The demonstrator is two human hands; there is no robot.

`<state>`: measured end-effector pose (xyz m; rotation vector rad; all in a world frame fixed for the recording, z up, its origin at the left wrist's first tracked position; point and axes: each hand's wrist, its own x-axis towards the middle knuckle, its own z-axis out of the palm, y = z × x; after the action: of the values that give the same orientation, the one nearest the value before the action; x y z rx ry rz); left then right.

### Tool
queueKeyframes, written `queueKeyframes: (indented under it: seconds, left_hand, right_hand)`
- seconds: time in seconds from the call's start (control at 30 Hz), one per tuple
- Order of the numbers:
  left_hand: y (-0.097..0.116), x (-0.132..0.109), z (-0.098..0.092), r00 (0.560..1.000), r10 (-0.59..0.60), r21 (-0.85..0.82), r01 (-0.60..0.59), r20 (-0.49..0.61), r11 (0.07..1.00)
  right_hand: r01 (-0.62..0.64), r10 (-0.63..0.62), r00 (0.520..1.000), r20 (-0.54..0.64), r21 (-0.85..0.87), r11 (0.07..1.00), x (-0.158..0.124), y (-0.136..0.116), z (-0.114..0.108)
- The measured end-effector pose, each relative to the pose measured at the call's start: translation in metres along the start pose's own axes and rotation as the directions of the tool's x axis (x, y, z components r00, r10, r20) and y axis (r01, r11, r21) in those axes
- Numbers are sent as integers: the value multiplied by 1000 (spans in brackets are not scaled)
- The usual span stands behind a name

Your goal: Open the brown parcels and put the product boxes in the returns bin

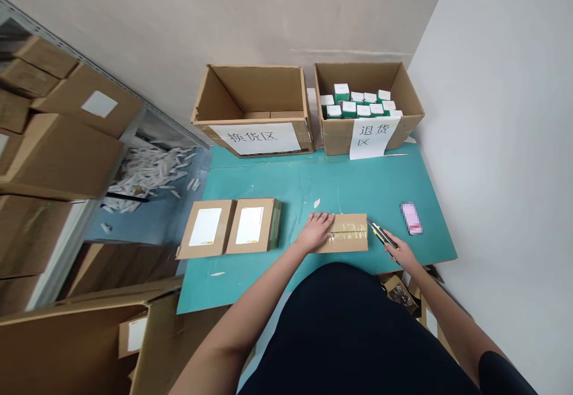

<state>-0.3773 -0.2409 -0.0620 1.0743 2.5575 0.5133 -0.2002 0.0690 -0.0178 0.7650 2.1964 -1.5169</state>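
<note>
left hand (316, 232) lay spread flat on taped cardboard parcel (347, 234), near front edge of teal worktop (313, 174); right hand (400, 250) closed around yellow utility knife (381, 235), blade just beside parcel. open cartons (253, 93) stood beyond, against wall.

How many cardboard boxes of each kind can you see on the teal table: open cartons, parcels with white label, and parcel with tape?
Open cartons: 2
White-label parcels: 2
Taped parcel under the left hand: 1
Total: 5
</note>
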Motion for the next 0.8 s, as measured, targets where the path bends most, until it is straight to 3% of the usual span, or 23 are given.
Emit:
queueKeyframes:
  seconds: [0.17, 0.37, 0.5, 0.8]
  left_hand:
    - [0, -5, 6, 999, -5, 9, 6, -43, 1000]
    - [1, -8, 11, 994, -6, -43, 1, -112, 999]
    - [1, -9, 9, 996, 6, -21, -8, -92, 1000]
    - [1, -8, 9, 996, 12, 44, -8, -91, 999]
  right_hand:
    - [4, -4, 1000, -14, -9, 1000, 0, 1, 0]
    - [-16, 16, 1000, 4, 99, 995, -1, 3, 2]
    - [-12, 16, 1000, -22, 158, 987, 4, 2, 4]
    - [-46, 41, 998, 40, 106, 993, 3, 5, 3]
